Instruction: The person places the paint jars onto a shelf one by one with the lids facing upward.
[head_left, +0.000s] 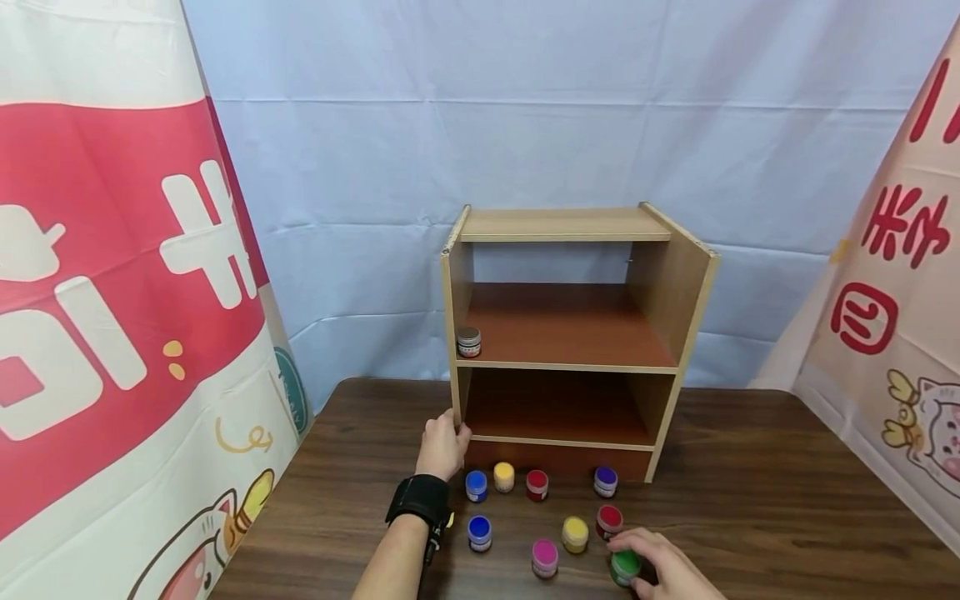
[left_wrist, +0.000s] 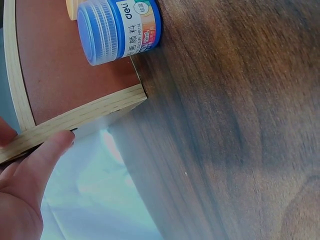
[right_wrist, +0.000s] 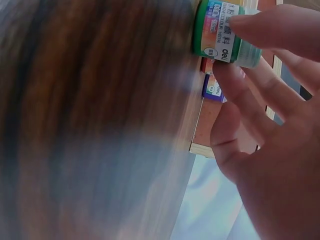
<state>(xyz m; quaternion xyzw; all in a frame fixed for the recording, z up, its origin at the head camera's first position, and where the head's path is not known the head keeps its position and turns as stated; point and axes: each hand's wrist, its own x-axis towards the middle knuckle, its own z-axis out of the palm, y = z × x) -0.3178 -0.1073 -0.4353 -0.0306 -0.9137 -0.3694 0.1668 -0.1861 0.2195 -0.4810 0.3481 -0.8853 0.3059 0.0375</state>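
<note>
By the right hand, a green paint jar is pinched. By the left hand, a shelf side-panel is gripped.

jars: 10 | hands: 2 | shelf unit: 1 | table: 1

a small curtained-off corner, set up like a booth; whether it stands in a home or a workshop cannot be told. pale blue cloth, creased in a grid of folds, hangs as the back wall. a red-and-white curtain with large white lettering closes the left side; a pale pink curtain with red characters and a cartoon cat closes the right. between them stands a dark wood-grain counter bearing a wooden shelf unit.
</note>
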